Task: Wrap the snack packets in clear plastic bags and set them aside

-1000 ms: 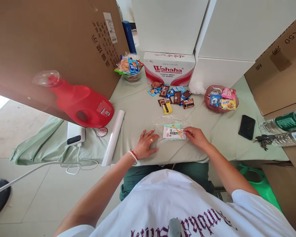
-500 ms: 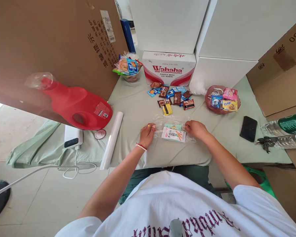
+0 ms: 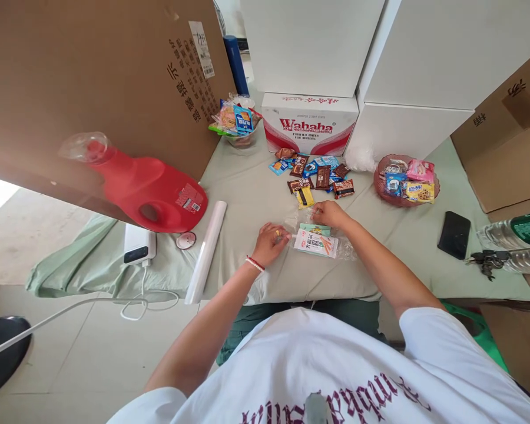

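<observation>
Where the left hand rests at the near-left edge of the clear crinkled plastic film, its fingers are bent, thumb drawn in; whether they grip film cannot be told. Just right of its fingertips, between the hands, the flat white rectangular packet printed with orange sticks overlaps a pale green flat packet. Beyond these, the right hand, nearly closed, pinches the film's far edge, near a small yellow wrapped packet.
</observation>
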A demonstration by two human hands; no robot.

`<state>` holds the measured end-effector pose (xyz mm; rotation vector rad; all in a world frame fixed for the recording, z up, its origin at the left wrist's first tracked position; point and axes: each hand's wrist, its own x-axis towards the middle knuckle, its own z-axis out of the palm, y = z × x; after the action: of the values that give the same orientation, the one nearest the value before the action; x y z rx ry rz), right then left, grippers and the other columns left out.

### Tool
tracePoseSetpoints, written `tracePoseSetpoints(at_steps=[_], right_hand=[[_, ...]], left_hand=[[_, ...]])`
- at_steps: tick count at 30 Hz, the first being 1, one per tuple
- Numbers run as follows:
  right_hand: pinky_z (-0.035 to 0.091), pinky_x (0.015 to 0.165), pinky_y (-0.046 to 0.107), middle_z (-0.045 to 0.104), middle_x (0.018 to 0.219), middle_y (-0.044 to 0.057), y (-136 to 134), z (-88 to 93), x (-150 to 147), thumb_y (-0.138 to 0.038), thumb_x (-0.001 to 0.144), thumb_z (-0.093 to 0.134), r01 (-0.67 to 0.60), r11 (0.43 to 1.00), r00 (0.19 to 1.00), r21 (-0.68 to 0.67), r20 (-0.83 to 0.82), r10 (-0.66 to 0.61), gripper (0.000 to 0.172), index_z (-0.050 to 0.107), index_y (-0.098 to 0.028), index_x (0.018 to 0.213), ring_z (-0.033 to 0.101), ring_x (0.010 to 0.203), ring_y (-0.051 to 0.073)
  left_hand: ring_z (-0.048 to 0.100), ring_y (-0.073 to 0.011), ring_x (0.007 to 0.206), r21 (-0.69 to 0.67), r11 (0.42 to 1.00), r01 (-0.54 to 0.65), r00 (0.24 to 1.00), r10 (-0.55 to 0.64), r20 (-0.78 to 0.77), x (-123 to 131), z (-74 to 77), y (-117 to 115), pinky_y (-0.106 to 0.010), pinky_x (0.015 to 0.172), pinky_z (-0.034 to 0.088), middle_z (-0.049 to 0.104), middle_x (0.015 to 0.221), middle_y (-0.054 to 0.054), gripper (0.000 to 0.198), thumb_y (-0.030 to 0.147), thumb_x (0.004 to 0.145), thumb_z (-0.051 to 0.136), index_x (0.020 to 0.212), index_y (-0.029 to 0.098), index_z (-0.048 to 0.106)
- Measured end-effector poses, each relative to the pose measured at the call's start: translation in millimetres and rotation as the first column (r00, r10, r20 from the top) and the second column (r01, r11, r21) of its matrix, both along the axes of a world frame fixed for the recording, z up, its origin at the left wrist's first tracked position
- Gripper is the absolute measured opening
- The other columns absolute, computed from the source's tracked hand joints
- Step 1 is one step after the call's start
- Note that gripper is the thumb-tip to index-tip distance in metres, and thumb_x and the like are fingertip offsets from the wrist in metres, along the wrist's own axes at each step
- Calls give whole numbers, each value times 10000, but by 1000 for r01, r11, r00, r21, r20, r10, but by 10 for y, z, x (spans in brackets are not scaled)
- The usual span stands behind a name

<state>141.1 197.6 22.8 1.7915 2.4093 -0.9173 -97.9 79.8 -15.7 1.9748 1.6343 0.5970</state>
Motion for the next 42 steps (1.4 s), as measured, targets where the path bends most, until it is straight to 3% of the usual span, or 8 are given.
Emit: tracePoseSetpoints(at_steps=[7, 13, 16, 20, 24, 29, 34, 42], right_hand=[[405, 732, 249, 746, 934, 37, -246, 185, 50, -313, 1021, 514, -136, 979, 990, 155, -28, 141, 316, 783, -192, 1133, 641, 855, 179], [428, 758, 267, 699, 1110, 97, -821, 141, 5, -194, 1040, 459, -506, 849, 852, 154, 242, 464, 445, 648, -285, 1432, 649, 1002, 223], [444, 800, 283, 654, 1229, 123, -1061, 43, -2, -136, 1043, 428, -571, 805, 804, 162, 308, 509, 559, 500, -303, 1571, 598, 1144, 252], [435, 876, 326, 612, 1262, 130, -1209, -57, 17, -143, 1058, 426, -556, 803, 818, 214, 312, 483, 563, 481, -343, 1581, 562, 1148, 262], [388, 857, 330, 615, 1171, 107, -1271, -124, 19, -204, 1084, 432, -507, 826, 856, 245, 258, 449, 489, 542, -356, 1535, 540, 1065, 249], [345, 838, 339, 620, 1127, 105, -1338, -128, -34, -250, 1083, 478, -439, 859, 895, 263, 215, 392, 427, 605, -354, 1477, 511, 1039, 259], [344, 850, 345, 615, 1098, 99, -1363, -122, -48, -212, 1065, 508, -395, 879, 918, 268, 142, 370, 403, 657, -336, 1418, 498, 1022, 251], [391, 863, 350, 611, 1099, 84, -1321, -265, 26, -179, 1062, 487, -357, 894, 930, 270, 15, 367, 422, 668, -342, 1407, 498, 1004, 237]], left_hand=[[699, -254, 838, -49, 968, -247, 966, 242, -91, 218, -121, 258, -390, 886, 483, 715, 744, -57, 297, 419, 984, 515, 930, 221, 730], [579, -355, 1227, 48, 901, -431, 889, 433, -150, 352, -136, 230, -462, 1024, 451, 642, 1295, -191, 617, 373, 873, 678, 1430, 143, 545], [486, -405, 1313, 49, 874, -484, 863, 486, -141, 304, -121, 214, -532, 1071, 418, 558, 1372, -203, 577, 402, 831, 735, 1349, 173, 624], [527, -366, 1253, -28, 914, -405, 913, 406, 47, 105, -108, 218, -530, 1062, 435, 612, 1209, -147, 161, 256, 830, 683, 973, 198, 732], [630, -197, 901, -67, 966, -249, 951, 257, 174, -41, -47, 183, -372, 881, 542, 632, 1110, -73, 236, 201, 878, 564, 1055, 208, 721], [618, -187, 1031, -122, 986, -116, 931, 151, 333, 92, 50, 127, -315, 860, 544, 608, 1158, -62, 265, 207, 943, 462, 995, 218, 721], [585, -218, 1002, -198, 944, -265, 941, 298, 161, 223, 119, 166, -325, 875, 511, 561, 974, -57, 276, 341, 838, 737, 692, 212, 542], [593, -173, 719, -203, 951, -233, 965, 251, 71, 143, 353, 25, -301, 738, 489, 616, 747, 33, 160, 177, 758, 697, 877, 233, 606]])
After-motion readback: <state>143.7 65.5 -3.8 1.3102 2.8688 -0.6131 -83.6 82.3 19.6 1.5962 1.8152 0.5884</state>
